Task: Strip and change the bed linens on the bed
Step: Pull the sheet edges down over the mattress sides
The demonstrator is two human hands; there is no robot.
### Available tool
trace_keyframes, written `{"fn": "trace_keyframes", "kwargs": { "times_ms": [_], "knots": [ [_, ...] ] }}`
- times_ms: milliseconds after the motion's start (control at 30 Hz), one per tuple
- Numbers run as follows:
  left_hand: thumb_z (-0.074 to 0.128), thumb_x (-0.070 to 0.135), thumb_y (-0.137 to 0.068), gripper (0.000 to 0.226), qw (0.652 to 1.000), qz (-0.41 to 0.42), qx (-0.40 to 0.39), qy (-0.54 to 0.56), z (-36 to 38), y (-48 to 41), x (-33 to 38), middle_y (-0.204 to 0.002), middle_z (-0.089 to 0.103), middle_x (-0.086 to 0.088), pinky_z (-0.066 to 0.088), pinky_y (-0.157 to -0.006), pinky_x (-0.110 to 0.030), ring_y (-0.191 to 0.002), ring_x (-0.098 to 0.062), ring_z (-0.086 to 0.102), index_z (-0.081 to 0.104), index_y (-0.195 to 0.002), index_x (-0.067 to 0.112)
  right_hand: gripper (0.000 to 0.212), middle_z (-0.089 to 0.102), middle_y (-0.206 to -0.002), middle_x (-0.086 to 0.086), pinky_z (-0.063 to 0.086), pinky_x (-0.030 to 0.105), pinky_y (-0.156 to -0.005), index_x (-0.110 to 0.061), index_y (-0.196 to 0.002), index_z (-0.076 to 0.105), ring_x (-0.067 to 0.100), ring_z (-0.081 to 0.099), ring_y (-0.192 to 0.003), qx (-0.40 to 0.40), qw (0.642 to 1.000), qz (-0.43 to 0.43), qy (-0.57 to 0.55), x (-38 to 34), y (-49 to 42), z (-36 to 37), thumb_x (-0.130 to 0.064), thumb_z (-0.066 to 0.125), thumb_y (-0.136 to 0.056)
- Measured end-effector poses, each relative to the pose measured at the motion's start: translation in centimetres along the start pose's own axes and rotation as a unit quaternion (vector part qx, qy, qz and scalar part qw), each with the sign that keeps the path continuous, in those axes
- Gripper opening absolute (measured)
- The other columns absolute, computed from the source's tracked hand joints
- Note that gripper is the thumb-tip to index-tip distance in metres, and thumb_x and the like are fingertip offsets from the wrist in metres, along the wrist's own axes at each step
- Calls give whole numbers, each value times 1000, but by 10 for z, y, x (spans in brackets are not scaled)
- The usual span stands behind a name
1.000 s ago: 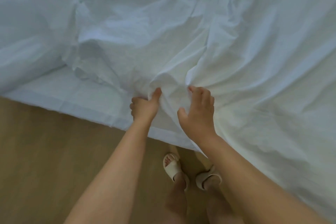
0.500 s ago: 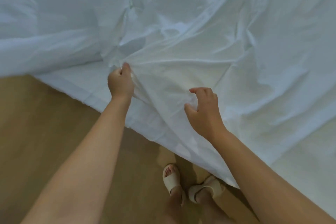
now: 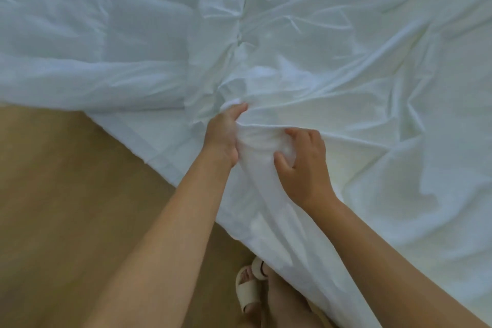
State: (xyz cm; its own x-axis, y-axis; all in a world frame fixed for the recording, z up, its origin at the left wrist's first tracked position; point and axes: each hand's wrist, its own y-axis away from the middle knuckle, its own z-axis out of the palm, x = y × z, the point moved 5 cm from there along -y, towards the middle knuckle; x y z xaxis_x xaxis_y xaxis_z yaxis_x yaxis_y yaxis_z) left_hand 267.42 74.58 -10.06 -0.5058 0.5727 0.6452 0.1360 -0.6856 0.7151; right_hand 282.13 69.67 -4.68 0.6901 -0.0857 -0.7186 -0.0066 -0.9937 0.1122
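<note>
While stripping appears under way, the left hand (image 3: pixel 225 136) and right hand (image 3: pixel 306 170), side by side, clutch the bunched white sheet (image 3: pixel 346 74), which likely needs a gathering pull next.

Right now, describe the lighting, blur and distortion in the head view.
Head view: soft, even light, no glare on the crumpled white bed sheet; the left hand and right hand gripping its bunched fold look slightly blurred; the smooth tan floor darkens beside the left forearm; wide-angle stretch lengthens both arms.
</note>
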Motion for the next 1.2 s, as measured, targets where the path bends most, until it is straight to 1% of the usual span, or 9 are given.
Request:
{"fn": "trace_keyframes", "kwargs": {
  "times_ms": [167, 333, 433, 633, 800, 900, 1033, 1133, 1200],
  "knots": [
    [64, 16, -87, 30, 965, -31, 202, 162, -86, -11, -21, -107, 69, -15, 52, -90, -46, -95, -31, 67, 63, -115, 5, 44, 39, -131, 2, 29, 25, -94, -14, -131, 46, 18, 32, -119, -90, 995, -18, 44, -14, -47, 16, -23, 57, -89],
    [67, 31, -85, 21, 970, -1, 214, -116, -109, -39, 3, -91, 64, -2, 49, -69, -28, -79, -17, 62, 61, -95, 15, 51, 33, -140, 3, 29, 35, -100, -18, -137, 38, 25, 28, -126, -168, 971, -22, 167, -18, -77, 51, -34, 52, -90],
    [68, 38, -82, 46, 942, 78, 216, -246, -109, -72, 40, -110, 55, -2, 47, -78, -30, -98, -18, 56, 52, -115, 11, 49, 37, -135, 5, 29, 35, -96, -17, -135, 40, 25, 34, -120, -160, 971, -38, 173, -25, -91, 65, -32, 52, -89],
    [85, 31, -62, 68, 951, 101, 29, -291, -41, -131, 65, -114, 65, -1, 52, -89, -36, -103, -18, 64, 56, -120, 14, 50, 40, -130, 5, 28, 32, -92, -14, -135, 41, 24, 34, -115, -122, 978, -4, 168, -37, -109, 89, -27, 54, -88],
    [77, 17, -75, 26, 936, -17, -175, -306, -1, -145, 58, -98, 71, 0, 55, -81, -30, -97, -21, 67, 66, -98, 19, 58, 39, -130, 10, 22, 32, -99, -13, -135, 39, 28, 33, -118, -59, 971, 108, 204, -40, -123, 106, -29, 57, -83],
    [72, 5, -76, 29, 922, -62, -246, -291, -23, -137, 98, -104, 71, -11, 55, -86, -41, -96, -27, 68, 67, -103, 12, 63, 38, -130, 9, 23, 35, -99, -16, -135, 39, 29, 33, -118, -15, 972, 172, 161, -59, -125, 115, -32, 63, -80],
    [74, 11, -71, 47, 936, -50, -255, -236, -98, -123, 158, -112, 69, -13, 56, -83, -43, -102, -30, 67, 64, -117, 11, 69, 40, -130, 8, 20, 49, -105, -20, -132, 44, 27, 30, -121, 60, 979, 124, 147, -99, -126, 123, -44, 69, -72],
    [75, 13, -72, 53, 941, -94, -225, -235, -140, -123, 170, -112, 70, -7, 56, -82, -41, -105, -29, 65, 61, -122, 13, 77, 27, -138, 6, 8, 57, -109, -26, -139, 30, 22, 18, -128, 9, 966, 160, 201, -102, -133, 132, -54, 63, -75],
    [76, 20, -74, 60, 908, -99, -273, -301, -130, -127, 169, -117, 68, 1, 53, -87, -37, -107, -20, 65, 55, -129, 20, 85, 18, -144, 6, 3, 58, -110, -25, -143, 18, 25, 13, -134, -31, 957, 182, 225, -97, -138, 140, -60, 58, -76]
  ]
}}
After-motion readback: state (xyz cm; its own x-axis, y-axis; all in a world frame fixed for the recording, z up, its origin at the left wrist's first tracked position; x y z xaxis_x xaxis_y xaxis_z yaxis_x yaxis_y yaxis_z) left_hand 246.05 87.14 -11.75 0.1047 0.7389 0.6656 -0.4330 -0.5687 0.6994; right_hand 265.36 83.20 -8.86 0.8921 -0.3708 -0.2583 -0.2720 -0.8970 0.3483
